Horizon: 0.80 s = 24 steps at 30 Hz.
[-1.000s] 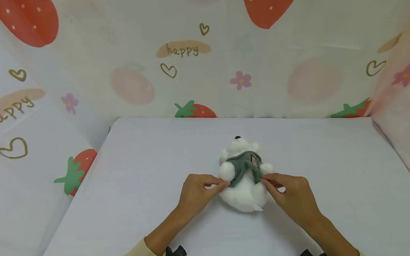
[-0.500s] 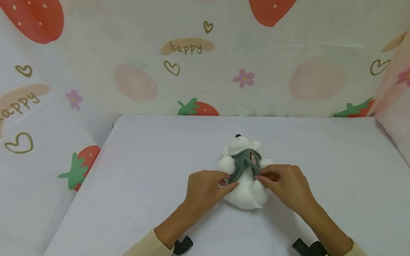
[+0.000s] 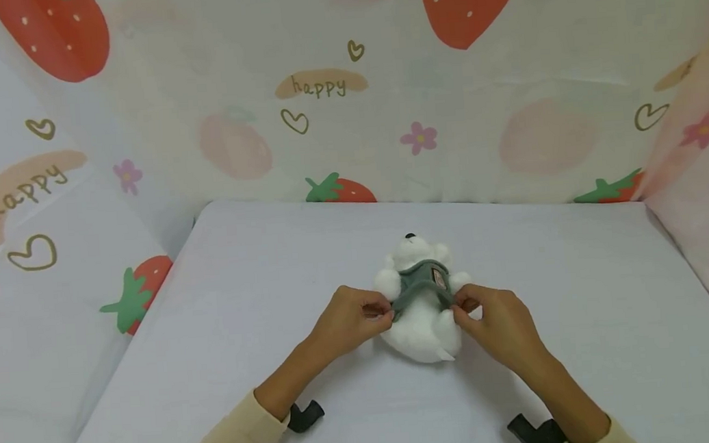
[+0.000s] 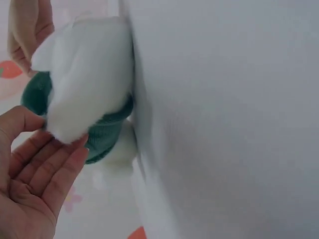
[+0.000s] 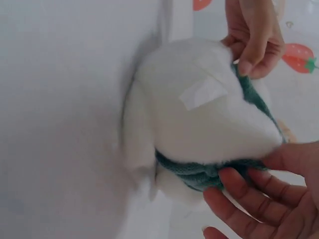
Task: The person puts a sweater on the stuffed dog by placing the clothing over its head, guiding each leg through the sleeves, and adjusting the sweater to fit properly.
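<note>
In the head view a white plush bear (image 3: 421, 333) lies on the table, its black nose pointing to the far side. It wears a green knitted vest (image 3: 419, 284) with a small patch on it. My left hand (image 3: 354, 317) pinches the vest's lower edge on the left side. On the opposite side, my right hand (image 3: 498, 318) pinches the hem between thumb and fingers. The right wrist view shows the vest's edge stretched between both hands above the bear's body, and a white tag (image 5: 204, 93) on its bottom.
A white-covered table (image 3: 216, 368) extends around the bear. Behind it hangs a printed backdrop (image 3: 349, 139) with strawberries, hearts and flowers, which continues along both sides. Black wrist mounts (image 3: 306, 415) project below the sleeves.
The vest's hem, bunched in the middle before, is now spread wider and flatter. My left hand has shifted slightly left and my right hand slightly right. The bear stays in place.
</note>
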Each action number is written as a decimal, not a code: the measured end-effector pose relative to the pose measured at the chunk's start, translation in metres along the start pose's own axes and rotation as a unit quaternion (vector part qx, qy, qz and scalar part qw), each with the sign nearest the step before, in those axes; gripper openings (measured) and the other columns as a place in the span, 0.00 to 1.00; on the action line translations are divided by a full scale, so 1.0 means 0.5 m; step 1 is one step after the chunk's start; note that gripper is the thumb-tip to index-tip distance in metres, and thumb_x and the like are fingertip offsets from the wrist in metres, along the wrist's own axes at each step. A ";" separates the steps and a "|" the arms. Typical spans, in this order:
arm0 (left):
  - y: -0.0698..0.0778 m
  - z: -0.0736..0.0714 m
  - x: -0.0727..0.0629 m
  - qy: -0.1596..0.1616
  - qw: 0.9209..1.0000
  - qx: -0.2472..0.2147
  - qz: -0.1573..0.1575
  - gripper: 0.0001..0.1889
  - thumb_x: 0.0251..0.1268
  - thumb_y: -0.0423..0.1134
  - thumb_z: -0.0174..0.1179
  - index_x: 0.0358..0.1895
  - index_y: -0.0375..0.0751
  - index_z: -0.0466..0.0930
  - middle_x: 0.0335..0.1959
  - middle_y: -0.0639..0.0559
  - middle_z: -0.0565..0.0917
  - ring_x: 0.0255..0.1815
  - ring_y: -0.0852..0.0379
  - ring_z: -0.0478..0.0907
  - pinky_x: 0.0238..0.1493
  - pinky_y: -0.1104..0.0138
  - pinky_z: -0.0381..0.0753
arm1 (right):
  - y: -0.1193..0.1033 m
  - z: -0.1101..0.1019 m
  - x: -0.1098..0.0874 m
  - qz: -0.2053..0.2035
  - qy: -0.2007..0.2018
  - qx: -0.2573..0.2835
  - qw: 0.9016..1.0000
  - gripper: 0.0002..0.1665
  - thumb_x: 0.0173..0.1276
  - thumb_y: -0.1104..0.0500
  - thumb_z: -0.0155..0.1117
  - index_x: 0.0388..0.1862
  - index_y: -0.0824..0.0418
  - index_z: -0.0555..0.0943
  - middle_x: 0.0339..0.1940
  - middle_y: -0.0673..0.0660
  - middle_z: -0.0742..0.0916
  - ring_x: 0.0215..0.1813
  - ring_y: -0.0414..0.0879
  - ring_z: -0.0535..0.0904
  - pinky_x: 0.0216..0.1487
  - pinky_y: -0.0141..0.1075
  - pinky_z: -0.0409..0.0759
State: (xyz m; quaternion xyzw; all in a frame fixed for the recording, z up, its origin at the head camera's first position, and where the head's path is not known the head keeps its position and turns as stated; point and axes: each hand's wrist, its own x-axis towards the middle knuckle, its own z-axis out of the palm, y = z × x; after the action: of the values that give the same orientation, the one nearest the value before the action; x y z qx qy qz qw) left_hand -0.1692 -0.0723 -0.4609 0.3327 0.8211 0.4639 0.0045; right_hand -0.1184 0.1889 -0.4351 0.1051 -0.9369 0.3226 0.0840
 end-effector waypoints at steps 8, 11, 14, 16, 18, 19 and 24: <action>-0.003 0.007 0.013 -0.014 0.999 -0.016 0.046 0.05 0.62 0.26 0.67 0.32 0.40 0.86 0.31 0.54 0.87 0.36 0.64 0.86 0.42 0.67 0.86 | 0.000 0.021 -0.013 0.038 0.016 -0.003 0.999 0.17 0.65 0.46 0.73 0.37 0.57 0.81 0.32 0.50 0.89 0.27 0.40 0.81 0.23 0.35 0.75; -0.005 -0.005 0.017 -0.034 0.997 0.019 0.065 0.05 0.62 0.27 0.67 0.32 0.41 0.86 0.31 0.56 0.88 0.37 0.65 0.86 0.43 0.67 0.86 | 0.003 0.033 -0.016 0.014 0.037 -0.027 0.999 0.07 0.62 0.60 0.72 0.34 0.60 0.81 0.27 0.53 0.88 0.20 0.39 0.71 0.18 0.33 0.68; -0.013 -0.025 0.019 -0.053 0.993 0.060 0.082 0.05 0.62 0.28 0.66 0.32 0.43 0.87 0.31 0.58 0.87 0.36 0.65 0.85 0.43 0.69 0.84 | 0.007 0.039 -0.018 0.001 0.054 -0.033 0.998 0.05 0.59 0.67 0.70 0.31 0.60 0.82 0.23 0.53 0.86 0.17 0.38 0.65 0.16 0.32 0.62; -0.024 -0.039 0.017 -0.063 0.989 0.095 0.092 0.05 0.60 0.28 0.67 0.32 0.44 0.87 0.30 0.60 0.87 0.33 0.64 0.83 0.40 0.70 0.83 | 0.008 0.039 -0.018 -0.003 0.058 -0.032 0.998 0.06 0.56 0.69 0.70 0.30 0.61 0.82 0.20 0.52 0.84 0.17 0.39 0.63 0.17 0.31 0.60; -0.037 -0.049 0.014 -0.077 0.983 0.140 0.091 0.06 0.60 0.29 0.67 0.30 0.45 0.86 0.29 0.62 0.86 0.30 0.65 0.80 0.37 0.71 0.80 | 0.009 0.038 -0.017 -0.001 0.054 -0.028 0.998 0.07 0.55 0.70 0.70 0.30 0.61 0.82 0.20 0.52 0.84 0.17 0.38 0.63 0.16 0.31 0.59; -0.043 -0.052 0.012 -0.085 0.978 0.166 0.089 0.06 0.59 0.29 0.67 0.30 0.46 0.86 0.28 0.62 0.86 0.28 0.65 0.78 0.35 0.71 0.78 | 0.009 0.037 -0.016 0.001 0.050 -0.026 0.998 0.07 0.55 0.70 0.70 0.30 0.61 0.82 0.20 0.52 0.84 0.17 0.38 0.62 0.16 0.31 0.59; -0.056 -0.046 0.003 -0.112 0.960 0.247 0.062 0.04 0.62 0.35 0.68 0.32 0.50 0.88 0.29 0.64 0.87 0.29 0.69 0.78 0.34 0.72 0.78 | 0.008 0.032 -0.011 0.009 0.031 -0.034 0.999 0.06 0.56 0.68 0.71 0.30 0.60 0.82 0.21 0.52 0.85 0.17 0.38 0.63 0.16 0.32 0.60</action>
State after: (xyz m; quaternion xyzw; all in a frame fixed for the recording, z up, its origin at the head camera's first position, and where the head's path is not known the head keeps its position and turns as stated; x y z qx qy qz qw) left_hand -0.1931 -0.0988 -0.4688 0.4236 0.8821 0.2056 -0.0143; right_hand -0.1154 0.1829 -0.4510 0.0835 -0.9454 0.2940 0.1134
